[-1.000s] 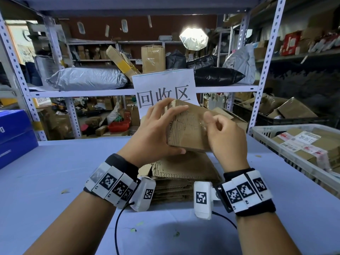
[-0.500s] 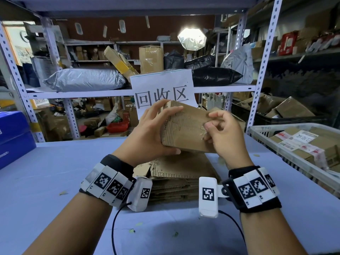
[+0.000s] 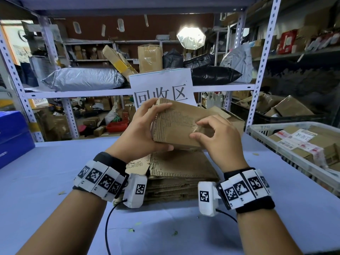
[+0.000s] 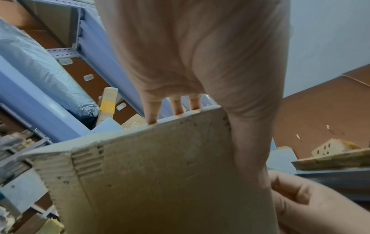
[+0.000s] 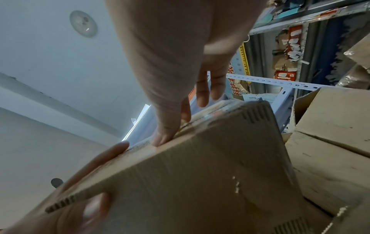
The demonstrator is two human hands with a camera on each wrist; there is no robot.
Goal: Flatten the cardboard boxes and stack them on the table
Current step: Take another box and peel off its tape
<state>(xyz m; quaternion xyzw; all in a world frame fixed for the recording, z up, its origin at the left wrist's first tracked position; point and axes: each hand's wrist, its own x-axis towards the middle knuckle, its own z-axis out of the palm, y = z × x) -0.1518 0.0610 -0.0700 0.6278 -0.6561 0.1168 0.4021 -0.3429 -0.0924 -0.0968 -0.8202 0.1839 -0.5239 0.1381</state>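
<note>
**Both hands on a small cardboard box above the stack**

While a pile of flattened cardboard point(image 3: 176, 173) lies on the blue bench point(image 3: 46, 181) just in front of the person, a small brown cardboard box point(image 3: 176, 124) is held in the air above it. The left hand point(image 3: 141, 129) grips the box's left end, with the fingers curled over the top edge and the thumb pressed under the bottom edge. The right hand point(image 3: 220, 142) is at the right side of the box's front face, its thumb and curled fingertips pinching at a shiny strip of clear tape point(image 3: 197, 128) there. The box is tilted, its near face worn so the ribbing shows. To the right on the bench stands a white plastic basket point(image 3: 294, 159) holding labelled parcels. Behind, a paper sign point(image 3: 161, 85) hangs from a metal shelf.
</note>
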